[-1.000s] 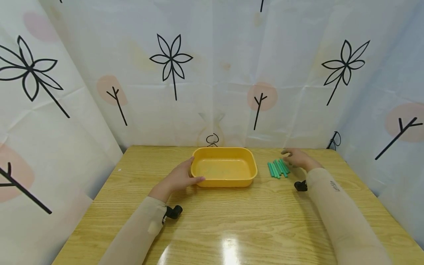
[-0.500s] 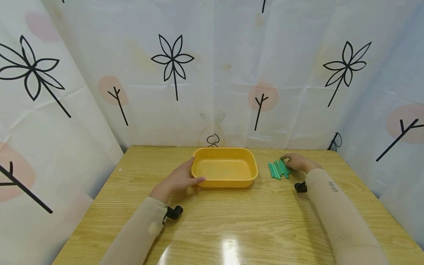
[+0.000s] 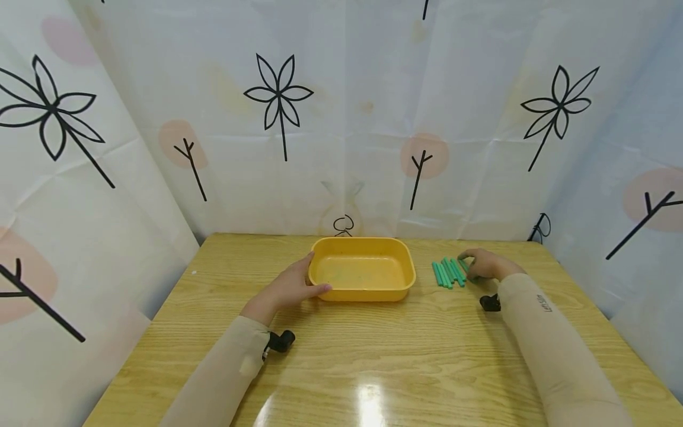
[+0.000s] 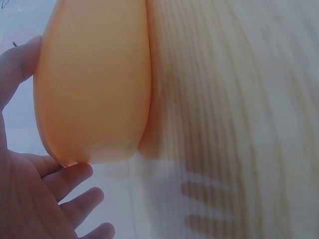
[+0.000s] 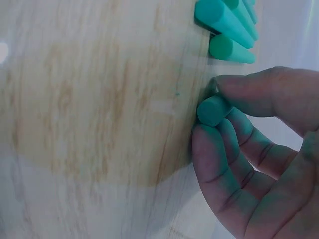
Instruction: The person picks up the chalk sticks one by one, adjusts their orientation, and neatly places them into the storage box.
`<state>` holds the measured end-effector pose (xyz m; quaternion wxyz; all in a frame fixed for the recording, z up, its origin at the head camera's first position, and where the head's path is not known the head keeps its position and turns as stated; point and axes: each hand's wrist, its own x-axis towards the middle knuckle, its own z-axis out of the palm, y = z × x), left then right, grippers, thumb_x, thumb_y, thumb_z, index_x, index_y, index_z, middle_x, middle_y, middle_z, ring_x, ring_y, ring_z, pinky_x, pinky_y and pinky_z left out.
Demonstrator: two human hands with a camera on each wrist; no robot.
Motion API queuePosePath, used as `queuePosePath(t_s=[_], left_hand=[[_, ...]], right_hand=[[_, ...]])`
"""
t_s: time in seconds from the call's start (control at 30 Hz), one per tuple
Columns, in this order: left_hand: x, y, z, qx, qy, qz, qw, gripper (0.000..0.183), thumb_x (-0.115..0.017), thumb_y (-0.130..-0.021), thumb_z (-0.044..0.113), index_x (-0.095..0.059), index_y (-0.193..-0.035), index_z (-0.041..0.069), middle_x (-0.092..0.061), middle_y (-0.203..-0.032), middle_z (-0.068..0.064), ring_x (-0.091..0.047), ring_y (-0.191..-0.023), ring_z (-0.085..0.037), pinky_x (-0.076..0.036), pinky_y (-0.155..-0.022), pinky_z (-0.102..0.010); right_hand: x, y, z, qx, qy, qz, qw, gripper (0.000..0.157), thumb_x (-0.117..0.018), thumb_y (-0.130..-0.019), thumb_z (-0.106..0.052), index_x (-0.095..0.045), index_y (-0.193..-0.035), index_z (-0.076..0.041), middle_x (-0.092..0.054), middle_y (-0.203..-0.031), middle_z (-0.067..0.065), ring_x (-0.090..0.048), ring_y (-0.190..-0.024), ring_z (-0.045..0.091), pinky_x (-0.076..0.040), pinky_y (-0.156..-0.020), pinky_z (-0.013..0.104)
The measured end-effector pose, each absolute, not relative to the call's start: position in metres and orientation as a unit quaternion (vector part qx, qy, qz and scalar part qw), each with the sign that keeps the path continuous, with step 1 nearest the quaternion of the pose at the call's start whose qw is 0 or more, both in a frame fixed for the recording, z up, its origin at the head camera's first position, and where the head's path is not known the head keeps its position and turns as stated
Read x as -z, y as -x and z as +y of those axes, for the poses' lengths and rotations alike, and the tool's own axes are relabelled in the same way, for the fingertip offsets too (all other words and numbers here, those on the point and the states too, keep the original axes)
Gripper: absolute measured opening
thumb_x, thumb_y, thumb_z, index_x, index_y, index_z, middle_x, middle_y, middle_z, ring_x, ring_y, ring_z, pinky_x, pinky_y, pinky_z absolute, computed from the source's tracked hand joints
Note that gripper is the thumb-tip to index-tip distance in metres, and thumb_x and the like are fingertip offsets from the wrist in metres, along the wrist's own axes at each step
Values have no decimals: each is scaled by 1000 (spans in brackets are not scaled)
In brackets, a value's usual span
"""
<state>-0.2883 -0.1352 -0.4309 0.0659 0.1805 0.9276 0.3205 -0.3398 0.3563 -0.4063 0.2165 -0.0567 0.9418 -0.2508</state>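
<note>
My left hand (image 3: 288, 287) holds the left end of a yellow plastic basin (image 3: 368, 295), thumb over the near rim and fingers along the side wall. In the left wrist view, the basin's outer wall (image 4: 94, 89) lies between thumb and fingers. Pinched between the thumb and fingertips of my right hand (image 5: 264, 144) is a green chalk stick (image 5: 212, 111), its round end showing, close over the table. Several more green chalk sticks (image 3: 447, 274) lie side by side just left of that hand. Greenish tints show on the right fingers.
Everything rests on a wood-grain table (image 3: 373, 350). Behind and at both sides hang white printed curtains (image 3: 341, 118). A small black camera is on each wrist, the left one (image 3: 283, 341) and the right one (image 3: 490, 303). A dark looped cord (image 3: 541, 226) hangs at the back right.
My right hand has come down to the chalk, pinched the rightmost stick and drawn it slightly right, away from the others. My left hand and the basin have stayed in place.
</note>
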Motion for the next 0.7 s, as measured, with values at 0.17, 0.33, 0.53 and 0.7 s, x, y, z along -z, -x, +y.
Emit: queuePosePath(t_s=[0.17,0.33,0.53,0.7], left_hand=[[430,288,-135,-322,-185,926,64,110,-71,-87,59,-13,-160,1,-28,-160,-21,-33,-145,-33,-29,-116,-48],[428,287,-134,-321,-187,926,58,106,-73,-89,51,-13,-159,-1,-29,-160,-22,-36,-143,-34,-30,-116,-48],[429,288,-135,-327,-191,924,57,105,-73,-89,50,-14,-159,-2,-28,-160,-22,-36,-143,-34,-30,-115,-48],[429,288,-135,-322,-192,925,56,109,-71,-88,56,-13,-159,-2,-29,-160,-22,-35,-143,-34,-30,-116,-48]], right_hand=[[403,335,358,280,25,929,239,66,-63,-87,6,-35,-147,10,-58,-102,18,-55,-76,22,-49,-66,35],[400,329,361,334,-1,905,262,67,-62,-87,7,-32,-147,10,-50,-101,18,-50,-75,22,-48,-68,37],[393,316,363,380,-1,881,281,67,-59,-92,3,-27,-151,7,-52,-105,19,-52,-78,25,-47,-71,42],[387,313,368,415,26,864,283,68,-58,-95,2,-23,-153,6,-53,-107,19,-53,-82,26,-49,-76,45]])
